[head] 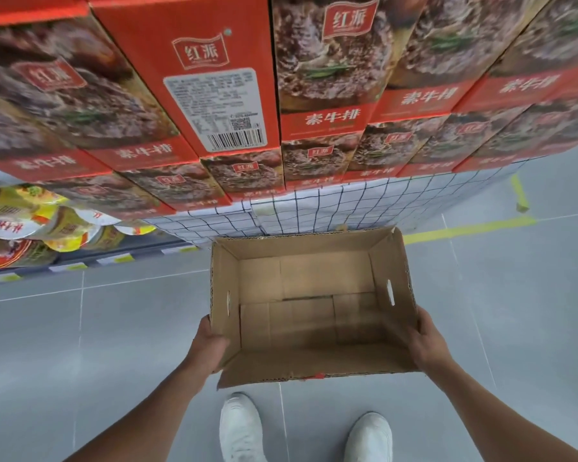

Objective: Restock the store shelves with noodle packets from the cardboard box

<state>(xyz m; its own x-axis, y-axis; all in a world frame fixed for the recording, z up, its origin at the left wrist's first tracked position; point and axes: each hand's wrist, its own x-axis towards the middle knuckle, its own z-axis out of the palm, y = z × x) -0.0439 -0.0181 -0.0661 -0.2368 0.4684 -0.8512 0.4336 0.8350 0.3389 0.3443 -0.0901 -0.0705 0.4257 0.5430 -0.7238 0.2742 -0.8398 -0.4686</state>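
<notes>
Two grips share the empty cardboard box (226, 295), one on each side wall, so it hangs level above the floor (114, 328); left grip (211, 345) curls round the near-left edge, right grip (426, 341) clasps the opposite wall; no noodle packets inside, so restocking looks finished; red cartons (324, 78) stacked just ahead.

one cardboard box (314, 361), two hands — left hand (211, 345), right hand (426, 341), two white shoes (239, 425)

Left hand (211, 345) fingertips hidden by cardboard box (389, 261) — red cartons (194, 78) cut off at top, print blurred.
</notes>
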